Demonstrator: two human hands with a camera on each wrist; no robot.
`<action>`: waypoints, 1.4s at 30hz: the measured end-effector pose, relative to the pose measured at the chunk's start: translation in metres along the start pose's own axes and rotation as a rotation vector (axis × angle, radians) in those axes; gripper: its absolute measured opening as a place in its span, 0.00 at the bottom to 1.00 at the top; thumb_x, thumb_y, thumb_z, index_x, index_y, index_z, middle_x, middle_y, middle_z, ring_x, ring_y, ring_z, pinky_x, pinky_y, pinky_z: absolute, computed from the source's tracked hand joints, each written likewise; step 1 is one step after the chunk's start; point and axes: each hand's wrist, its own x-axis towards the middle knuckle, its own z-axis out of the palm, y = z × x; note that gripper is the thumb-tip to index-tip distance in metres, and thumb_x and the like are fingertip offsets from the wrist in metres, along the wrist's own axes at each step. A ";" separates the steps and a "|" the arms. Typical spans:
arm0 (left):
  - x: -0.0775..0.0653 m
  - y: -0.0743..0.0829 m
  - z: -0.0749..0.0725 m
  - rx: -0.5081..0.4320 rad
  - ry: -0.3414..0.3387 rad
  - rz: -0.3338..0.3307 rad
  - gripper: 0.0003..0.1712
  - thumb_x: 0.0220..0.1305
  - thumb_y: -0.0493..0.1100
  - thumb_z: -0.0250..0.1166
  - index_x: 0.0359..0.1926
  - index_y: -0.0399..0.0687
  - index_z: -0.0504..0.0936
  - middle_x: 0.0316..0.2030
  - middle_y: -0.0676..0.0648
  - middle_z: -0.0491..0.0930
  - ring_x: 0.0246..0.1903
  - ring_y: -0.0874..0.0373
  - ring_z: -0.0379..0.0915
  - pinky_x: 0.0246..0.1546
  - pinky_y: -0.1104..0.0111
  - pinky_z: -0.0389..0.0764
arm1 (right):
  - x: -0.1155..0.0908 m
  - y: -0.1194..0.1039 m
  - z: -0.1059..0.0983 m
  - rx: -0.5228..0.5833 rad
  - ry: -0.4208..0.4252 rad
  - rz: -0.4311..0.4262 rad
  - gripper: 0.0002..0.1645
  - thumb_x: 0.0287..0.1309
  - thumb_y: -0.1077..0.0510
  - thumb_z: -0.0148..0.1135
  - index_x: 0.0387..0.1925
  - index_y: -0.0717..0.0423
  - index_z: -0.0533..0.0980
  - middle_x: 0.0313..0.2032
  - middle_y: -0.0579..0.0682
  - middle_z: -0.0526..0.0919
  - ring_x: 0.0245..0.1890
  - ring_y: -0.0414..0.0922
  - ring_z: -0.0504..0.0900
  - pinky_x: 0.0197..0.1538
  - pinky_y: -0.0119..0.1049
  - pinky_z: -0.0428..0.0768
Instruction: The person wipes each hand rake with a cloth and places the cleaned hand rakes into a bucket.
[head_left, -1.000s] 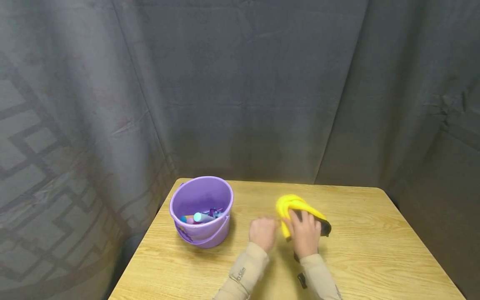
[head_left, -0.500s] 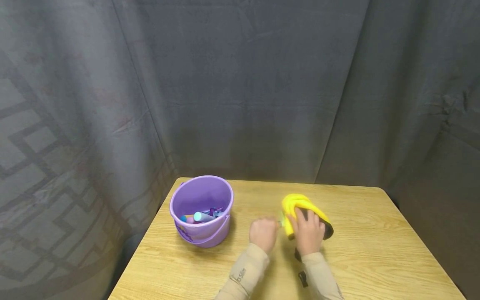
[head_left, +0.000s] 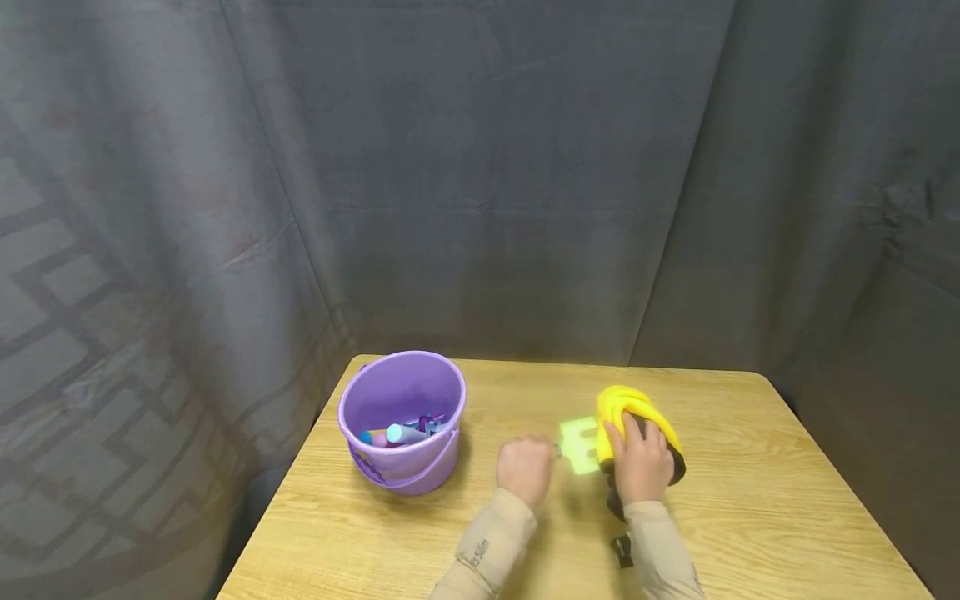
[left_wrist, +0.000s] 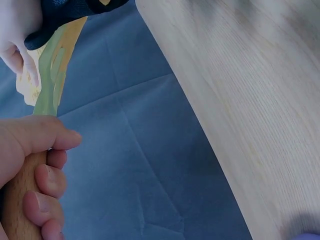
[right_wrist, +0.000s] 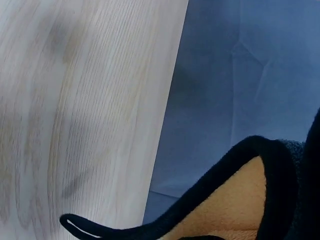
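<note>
My left hand (head_left: pixel 525 469) grips the wooden handle of a small hand fork with a pale green, slotted head (head_left: pixel 577 447). In the left wrist view the fingers wrap round the handle (left_wrist: pixel 19 200), and the green head (left_wrist: pixel 46 82) points away. My right hand (head_left: pixel 641 467) holds a folded yellow cloth with black parts (head_left: pixel 617 417) beside the fork's tips, overlapping them in the head view. Black strap-like ends hang below that hand. In the right wrist view, black edging, a thin loop and an orange-yellow panel (right_wrist: pixel 225 205) show; the right hand is hidden there.
A purple bucket (head_left: pixel 442 471) stands at the left of the wooden table (head_left: pixel 765 500), its handle lowered. Inside lie a pale blue tube (head_left: pixel 403 434) and several small coloured things. Grey curtains (head_left: pixel 487 208) hang behind and at both sides.
The right hand and the yellow cloth have moved right, away from the left hand. The fork's green head, hidden a second ago, has come into sight. The left hand stays nearly still.
</note>
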 end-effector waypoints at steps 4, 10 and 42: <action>0.000 0.000 0.000 -0.009 0.007 -0.003 0.16 0.44 0.51 0.68 0.10 0.54 0.72 0.06 0.58 0.66 0.06 0.67 0.55 0.06 0.79 0.54 | 0.000 0.003 -0.001 0.024 -0.005 0.050 0.22 0.44 0.52 0.65 0.40 0.63 0.76 0.34 0.65 0.74 0.31 0.61 0.72 0.24 0.54 0.68; -0.001 0.000 0.001 0.002 0.020 -0.005 0.19 0.45 0.52 0.67 0.09 0.54 0.69 0.06 0.58 0.65 0.05 0.68 0.53 0.05 0.78 0.52 | 0.000 0.008 -0.002 0.056 -0.020 0.108 0.21 0.45 0.53 0.65 0.40 0.63 0.76 0.35 0.63 0.75 0.34 0.60 0.72 0.28 0.55 0.70; -0.014 0.000 0.011 -0.091 -0.198 -0.140 0.17 0.43 0.41 0.62 0.07 0.53 0.65 0.04 0.58 0.56 0.05 0.67 0.48 0.06 0.78 0.49 | 0.012 0.027 -0.030 0.087 -0.070 0.383 0.19 0.54 0.55 0.60 0.43 0.65 0.74 0.38 0.63 0.73 0.40 0.61 0.72 0.36 0.56 0.68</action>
